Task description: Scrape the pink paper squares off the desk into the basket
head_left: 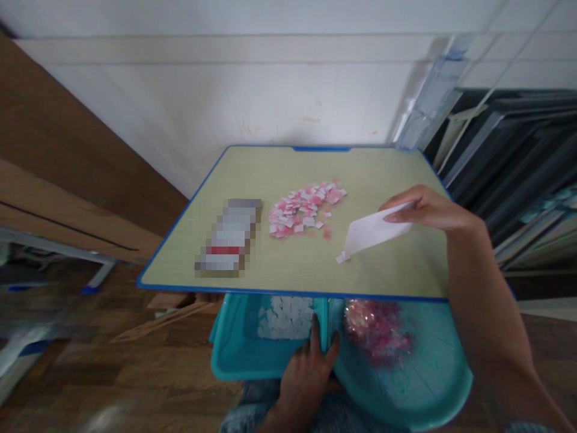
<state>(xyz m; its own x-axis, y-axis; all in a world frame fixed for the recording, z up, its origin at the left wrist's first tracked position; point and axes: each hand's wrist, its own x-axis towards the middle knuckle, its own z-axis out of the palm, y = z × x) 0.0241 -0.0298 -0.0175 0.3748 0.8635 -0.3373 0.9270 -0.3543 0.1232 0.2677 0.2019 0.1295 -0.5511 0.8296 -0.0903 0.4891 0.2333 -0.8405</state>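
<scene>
My right hand [426,207] pinches a white card [376,230] by its far right end, tilted over the low table [288,273]. The card's lower left corner meets a few small paper pieces [343,258]. A pile of pink and white paper squares [304,207] lies spread on the tabletop to the left of the card. Below the table's near edge, my left hand [307,367] grips the rim where a teal rectangular tray [252,367] meets a teal round basin [433,403]. White pieces [286,317] lie in the tray, beside my index finger.
A pixelated box-like object [229,237] lies on the table's left side. Clear plastic with pink contents [378,331] sits in the round basin. Behind the table stands a white wall [288,96], with a clear plastic bottle [428,99] and dark stacked panels [518,156] at right.
</scene>
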